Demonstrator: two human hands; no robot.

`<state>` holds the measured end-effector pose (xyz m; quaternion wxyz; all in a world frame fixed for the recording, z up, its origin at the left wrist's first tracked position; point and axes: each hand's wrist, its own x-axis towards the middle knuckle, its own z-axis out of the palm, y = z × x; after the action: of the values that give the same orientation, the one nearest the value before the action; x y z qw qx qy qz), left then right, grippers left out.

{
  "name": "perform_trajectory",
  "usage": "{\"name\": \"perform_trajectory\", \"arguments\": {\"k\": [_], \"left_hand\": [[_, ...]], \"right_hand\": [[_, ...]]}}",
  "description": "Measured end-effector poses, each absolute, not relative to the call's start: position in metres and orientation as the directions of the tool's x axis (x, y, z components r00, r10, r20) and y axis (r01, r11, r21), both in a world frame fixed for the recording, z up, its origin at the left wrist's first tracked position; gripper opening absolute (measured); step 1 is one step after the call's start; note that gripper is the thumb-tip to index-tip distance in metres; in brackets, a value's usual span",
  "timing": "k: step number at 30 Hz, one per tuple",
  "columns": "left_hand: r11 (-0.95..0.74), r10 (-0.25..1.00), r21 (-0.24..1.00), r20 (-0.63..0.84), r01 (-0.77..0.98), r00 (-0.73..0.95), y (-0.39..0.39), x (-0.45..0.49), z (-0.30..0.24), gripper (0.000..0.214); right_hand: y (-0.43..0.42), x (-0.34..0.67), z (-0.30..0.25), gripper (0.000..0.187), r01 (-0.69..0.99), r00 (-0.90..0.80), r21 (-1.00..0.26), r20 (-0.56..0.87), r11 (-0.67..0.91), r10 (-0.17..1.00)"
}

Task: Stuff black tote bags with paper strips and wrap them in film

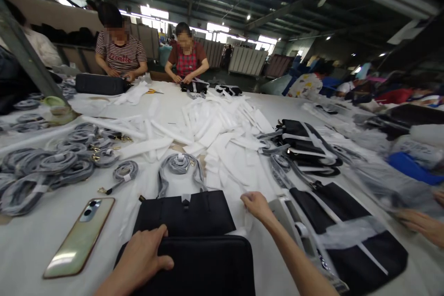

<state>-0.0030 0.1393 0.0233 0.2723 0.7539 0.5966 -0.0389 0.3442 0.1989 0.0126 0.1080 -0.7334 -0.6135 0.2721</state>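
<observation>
1. While the black bag (208,270) lies at the bottom centre of the frame, the left hand (144,252) rests on it, thumb spread from the fingers; a flat, even press should steady it without marking the surface.
2. Just beyond the bag's upper edge, a black panel (204,219) carries a clasp tab (186,201) (whether it belongs to the same bag is hard to tell); the person would do well not to crease it.
3. Right of the panel, the right hand (256,204) has its fingertips drawn together near the white strips (215,134); whether they pinch anything cannot be told. Such thin material probably wants a light touch.
4. Toward mid-frame, a grey handle (199,172) arches around a coiled strap (178,163); both are best kept from snagging.
5. Sleeves and elbows should stay clear of the phone (74,245), lower left, and the wrapped bag (369,266), lower right.
</observation>
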Motion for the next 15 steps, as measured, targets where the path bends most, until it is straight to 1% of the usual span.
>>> {"name": "perform_trajectory", "arguments": {"k": [2, 4, 8, 9, 10, 11, 12, 13, 14, 15], "left_hand": [[-0.136, 0.875, 0.360, -0.394, 0.923, 0.282, 0.140, -0.003, 0.021, 0.039], [-0.137, 0.868, 0.366, -0.403, 0.921, 0.289, 0.140, -0.003, 0.020, 0.039], [-0.154, 0.858, 0.387, -0.405, 0.909, 0.317, 0.140, -0.004, 0.020, 0.036], [-0.154, 0.857, 0.386, -0.406, 0.910, 0.317, 0.140, -0.004, 0.020, 0.036], [-0.153, 0.859, 0.380, -0.406, 0.912, 0.312, 0.140, -0.004, 0.021, 0.036], [-0.149, 0.862, 0.372, -0.405, 0.916, 0.304, 0.140, -0.004, 0.022, 0.036], [-0.143, 0.866, 0.364, -0.404, 0.920, 0.294, 0.140, -0.004, 0.024, 0.037], [-0.134, 0.872, 0.359, -0.400, 0.924, 0.282, 0.140, -0.004, 0.025, 0.038], [-0.125, 0.877, 0.356, -0.397, 0.926, 0.271, 0.139, -0.004, 0.027, 0.041], [-0.120, 0.882, 0.360, -0.389, 0.925, 0.266, 0.139, -0.004, 0.029, 0.045]], "right_hand": [[0.197, 0.362, 0.012, 0.034, 0.859, 0.222, -0.412, -0.238, -0.305, 0.946], [0.195, 0.380, 0.019, 0.037, 0.866, 0.322, -0.335, -0.192, -0.370, 0.927], [0.183, 0.394, 0.047, 0.044, 0.864, 0.455, -0.201, -0.080, -0.462, 0.887], [0.179, 0.391, 0.056, 0.047, 0.858, 0.484, -0.177, -0.033, -0.482, 0.874], [0.175, 0.387, 0.063, 0.053, 0.863, 0.490, -0.168, 0.048, -0.476, 0.870], [0.171, 0.381, 0.070, 0.060, 0.887, 0.453, -0.174, 0.151, -0.427, 0.879], [0.166, 0.375, 0.074, 0.064, 0.926, 0.368, -0.193, 0.257, -0.326, 0.894], [0.161, 0.369, 0.076, 0.063, 0.961, 0.241, -0.217, 0.336, -0.174, 0.910], [0.157, 0.364, 0.075, 0.057, 0.969, 0.088, -0.249, 0.378, 0.010, 0.921], [0.153, 0.360, 0.071, 0.049, 0.936, -0.065, -0.300, 0.366, 0.184, 0.928]]}}
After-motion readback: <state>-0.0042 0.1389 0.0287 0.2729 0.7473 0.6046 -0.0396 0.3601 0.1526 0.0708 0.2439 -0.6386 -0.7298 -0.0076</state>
